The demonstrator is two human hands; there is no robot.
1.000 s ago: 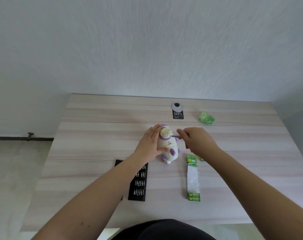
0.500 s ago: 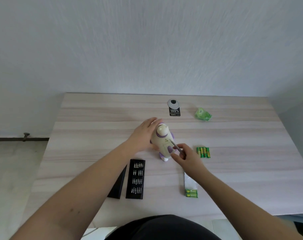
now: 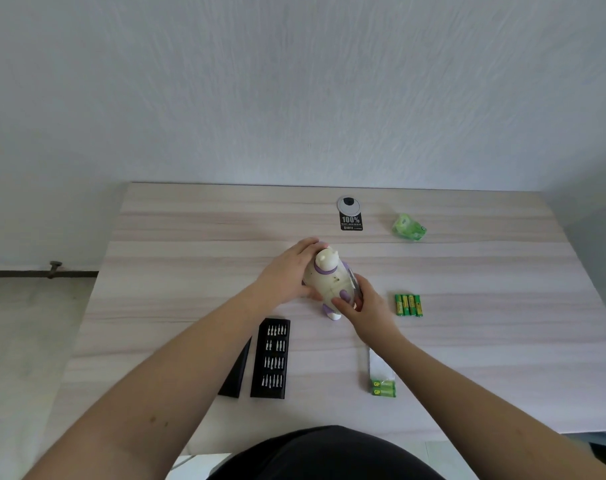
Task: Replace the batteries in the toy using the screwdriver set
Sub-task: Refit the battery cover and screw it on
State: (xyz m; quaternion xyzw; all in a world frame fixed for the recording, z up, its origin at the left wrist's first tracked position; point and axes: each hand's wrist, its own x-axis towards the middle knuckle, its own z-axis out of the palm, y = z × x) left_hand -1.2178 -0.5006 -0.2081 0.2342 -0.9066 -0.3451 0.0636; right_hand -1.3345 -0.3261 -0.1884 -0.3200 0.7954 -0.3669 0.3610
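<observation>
A cream and purple toy stands in the middle of the wooden table. My left hand grips its left side and top. My right hand rests against the toy's lower right side and holds a thin silver screwdriver along the toy's body. Several loose green batteries lie in a row just right of my right hand. The black screwdriver bit tray lies open below the toy, with its black cover beside it on the left.
A torn battery pack with green batteries at its near end lies under my right forearm. Crumpled green wrapping sits at the back right. A round grey cable port and a black label sit at the back centre.
My right hand has come down from the toy's top to its lower right side, screwdriver still in it. The row of loose batteries has come into sight. My left hand kept its hold.
</observation>
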